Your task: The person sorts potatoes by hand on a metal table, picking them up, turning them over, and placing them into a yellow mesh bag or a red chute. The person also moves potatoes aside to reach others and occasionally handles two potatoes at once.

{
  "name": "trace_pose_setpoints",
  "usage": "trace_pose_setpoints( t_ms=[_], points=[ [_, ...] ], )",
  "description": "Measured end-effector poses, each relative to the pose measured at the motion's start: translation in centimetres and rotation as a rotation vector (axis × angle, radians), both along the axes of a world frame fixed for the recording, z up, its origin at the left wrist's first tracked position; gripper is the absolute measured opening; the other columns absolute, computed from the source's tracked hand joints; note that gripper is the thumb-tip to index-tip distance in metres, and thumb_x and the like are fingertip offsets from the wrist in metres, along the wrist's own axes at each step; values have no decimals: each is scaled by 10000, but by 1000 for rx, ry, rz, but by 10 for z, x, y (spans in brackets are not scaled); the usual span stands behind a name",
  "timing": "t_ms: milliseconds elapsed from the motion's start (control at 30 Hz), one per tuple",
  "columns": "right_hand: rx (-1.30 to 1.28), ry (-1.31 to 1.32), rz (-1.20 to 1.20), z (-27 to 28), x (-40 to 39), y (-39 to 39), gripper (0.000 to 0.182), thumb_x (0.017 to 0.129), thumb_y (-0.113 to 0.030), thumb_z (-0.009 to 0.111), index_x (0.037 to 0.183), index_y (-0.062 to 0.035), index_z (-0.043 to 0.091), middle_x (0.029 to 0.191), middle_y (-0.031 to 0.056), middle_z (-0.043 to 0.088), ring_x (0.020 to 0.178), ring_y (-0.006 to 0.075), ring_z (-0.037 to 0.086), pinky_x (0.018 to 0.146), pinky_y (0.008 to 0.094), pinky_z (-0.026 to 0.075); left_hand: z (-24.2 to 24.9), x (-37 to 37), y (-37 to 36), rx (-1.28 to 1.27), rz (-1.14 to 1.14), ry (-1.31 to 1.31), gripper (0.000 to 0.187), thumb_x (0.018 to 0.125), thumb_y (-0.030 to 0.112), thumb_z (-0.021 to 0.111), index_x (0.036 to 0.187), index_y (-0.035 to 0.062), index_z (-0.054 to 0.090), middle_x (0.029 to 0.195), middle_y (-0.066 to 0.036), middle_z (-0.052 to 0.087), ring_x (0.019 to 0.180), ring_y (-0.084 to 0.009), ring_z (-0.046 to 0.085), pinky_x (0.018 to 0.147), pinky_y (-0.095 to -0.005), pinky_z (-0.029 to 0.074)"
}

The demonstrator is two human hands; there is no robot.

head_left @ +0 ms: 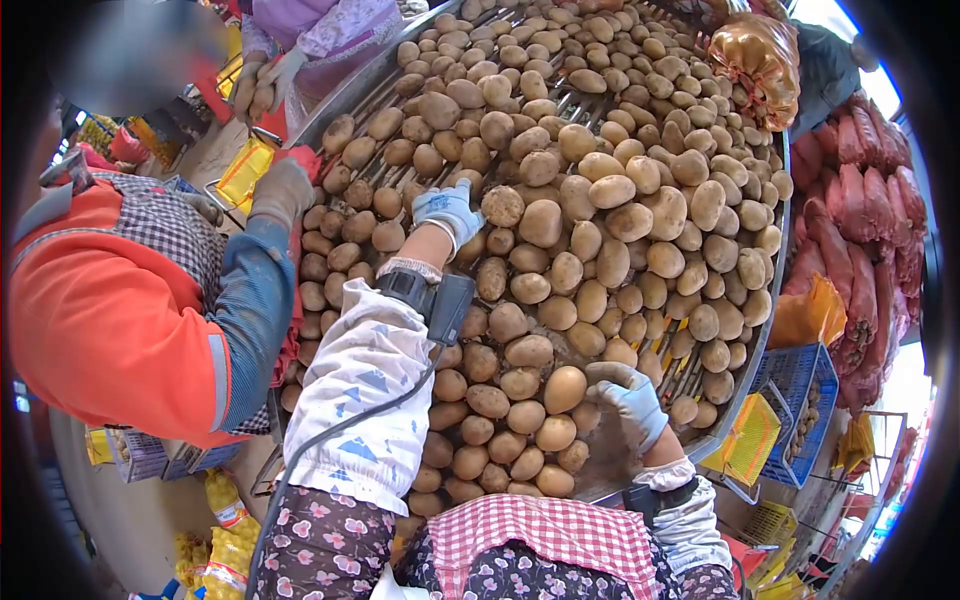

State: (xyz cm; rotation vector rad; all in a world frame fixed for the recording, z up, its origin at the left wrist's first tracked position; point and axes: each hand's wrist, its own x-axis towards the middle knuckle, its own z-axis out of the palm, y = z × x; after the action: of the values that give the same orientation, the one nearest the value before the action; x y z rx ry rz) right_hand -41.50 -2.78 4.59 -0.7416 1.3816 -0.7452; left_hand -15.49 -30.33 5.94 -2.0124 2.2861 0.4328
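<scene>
My left hand [450,212], in a white and light-blue glove, reaches forward onto the heap of potatoes [540,222]. Its fingers are spread over the potatoes, their tips partly hidden, and no potato is plainly gripped. A rough, speckled potato [503,206] lies just right of it. Nearer my body, my right hand [632,402] wears a similar glove, fingers bent and apart at the edge of the pile. Beside its fingertips are a smooth, pale potato [565,389] and a browner potato [586,416]. Bare sorting surface [608,462] shows below that hand.
A metal rim [765,345] borders the roller table. At left stands a co-worker in an orange vest [120,310], a gloved hand [283,190] by the rim; another person [318,45] is behind. Red sacks [855,230] and a blue crate [795,415] stand right, yellow net bags [228,550] lower left.
</scene>
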Motion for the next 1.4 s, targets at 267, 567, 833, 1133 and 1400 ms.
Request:
trace_pose_setpoints(
  t_ms=[267, 567, 833, 1133, 1400],
  points=[
    [-5, -843, -182, 29, 22, -17, 611, 941, -310, 543, 1437, -43, 307, 1336, 211, 473, 836, 213, 636, 652, 278, 529, -1, -1, 108, -343, -350, 966, 567, 744, 302, 779, 1188, 17, 568, 1101, -196, 633, 1006, -317, 625, 923, -386, 488],
    [78, -1019, -325, 32, 22, -13, 558, 919, -185, 550, 1426, -78, 342, 1317, 200, 482, 843, 238, 631, 665, 329, 538, -20, 25, 8, -247, 220, -82, 650, 855, 506, 533, 1382, 136, 448, 1460, -163, 370, 1374, -388, 280, 1130, -530, 184],
    [-155, -306, -273, 8, 27, -16, 456, 932, -374, 593, 1204, -17, 512, 949, 111, 638, 697, 168, 623, 612, 265, 527, 12, 44, 113, -283, -262, 42, 479, 858, 467, 557, 1087, 55, 646, 1255, -146, 564, 1180, -366, 495, 985, -460, 415],
    [-112, -354, -342, 1, 31, -14, 402, 966, -424, 516, 1018, -30, 574, 831, 77, 631, 682, 124, 588, 603, 242, 490, -7, -12, 51, -173, -150, 45, 758, 762, 560, 654, 1299, 48, 498, 1288, -192, 532, 1234, -323, 497, 1080, -418, 328],
    [107, -777, -477, 6, 30, 3, 668, 905, -635, 461, 1157, -32, 599, 903, 132, 684, 702, 223, 669, 608, 300, 550, 21, -7, 58, 83, -300, -232, 713, 755, 606, 619, 1263, 108, 565, 1287, -170, 546, 1218, -314, 503, 1035, -475, 354]
  ],
)
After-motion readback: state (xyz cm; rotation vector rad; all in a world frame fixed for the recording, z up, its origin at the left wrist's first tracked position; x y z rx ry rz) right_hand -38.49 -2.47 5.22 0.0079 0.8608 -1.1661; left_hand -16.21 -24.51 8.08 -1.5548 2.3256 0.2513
